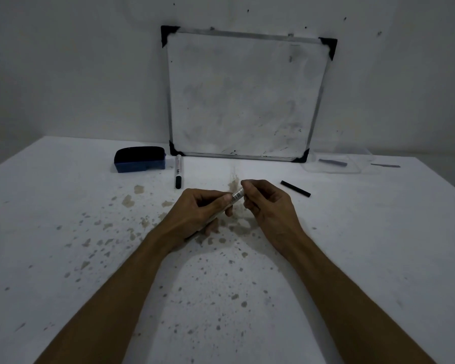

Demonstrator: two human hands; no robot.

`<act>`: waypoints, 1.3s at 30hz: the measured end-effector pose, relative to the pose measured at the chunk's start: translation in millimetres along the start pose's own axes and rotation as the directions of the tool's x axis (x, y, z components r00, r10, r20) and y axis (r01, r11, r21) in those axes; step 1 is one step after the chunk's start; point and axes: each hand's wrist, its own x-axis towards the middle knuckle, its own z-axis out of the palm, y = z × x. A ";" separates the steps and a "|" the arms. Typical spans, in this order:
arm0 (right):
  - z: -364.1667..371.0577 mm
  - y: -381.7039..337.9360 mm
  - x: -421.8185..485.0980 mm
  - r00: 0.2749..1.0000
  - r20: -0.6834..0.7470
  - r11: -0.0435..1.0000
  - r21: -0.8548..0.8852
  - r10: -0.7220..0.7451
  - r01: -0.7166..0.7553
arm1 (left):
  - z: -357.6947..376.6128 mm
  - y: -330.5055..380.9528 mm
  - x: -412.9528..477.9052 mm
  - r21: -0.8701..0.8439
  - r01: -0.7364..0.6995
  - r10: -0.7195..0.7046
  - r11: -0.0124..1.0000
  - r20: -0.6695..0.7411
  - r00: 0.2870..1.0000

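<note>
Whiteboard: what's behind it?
Only the wall shows around the whiteboard, which stands on the table leaning against it. Whatever lies between board and wall is covered.

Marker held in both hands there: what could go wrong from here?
The left hand grips the marker and the right hand pinches its end; a sudden pull could possibly smear ink. The loose black piece beside the right hand might get knocked and roll. The whiteboard only leans on the wall; a jolt to the table could slide it down.
</note>
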 end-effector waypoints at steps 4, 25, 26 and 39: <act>2.4 -3.4 -0.8 1.000 0.000 1.000 0.003 0.029 -0.029 | 1.9 -1.3 0.3 0.011 -0.014 0.014 1.000 -0.019 1.000; 19.7 -9.5 -18.0 0.991 -0.011 0.676 -0.732 -0.133 0.082 | 20.3 -0.2 12.3 -0.374 -0.016 -0.075 0.927 -0.225 0.971; 18.1 -10.2 -16.4 0.988 -0.007 0.646 -0.757 -0.153 0.094 | 21.1 -0.6 14.0 -0.322 -0.008 -0.073 0.947 -0.240 0.968; 0.3 -9.7 102.3 0.943 0.113 -0.123 -0.989 -0.312 0.078 | 9.6 -38.8 14.0 0.777 0.026 0.135 0.629 -0.142 0.981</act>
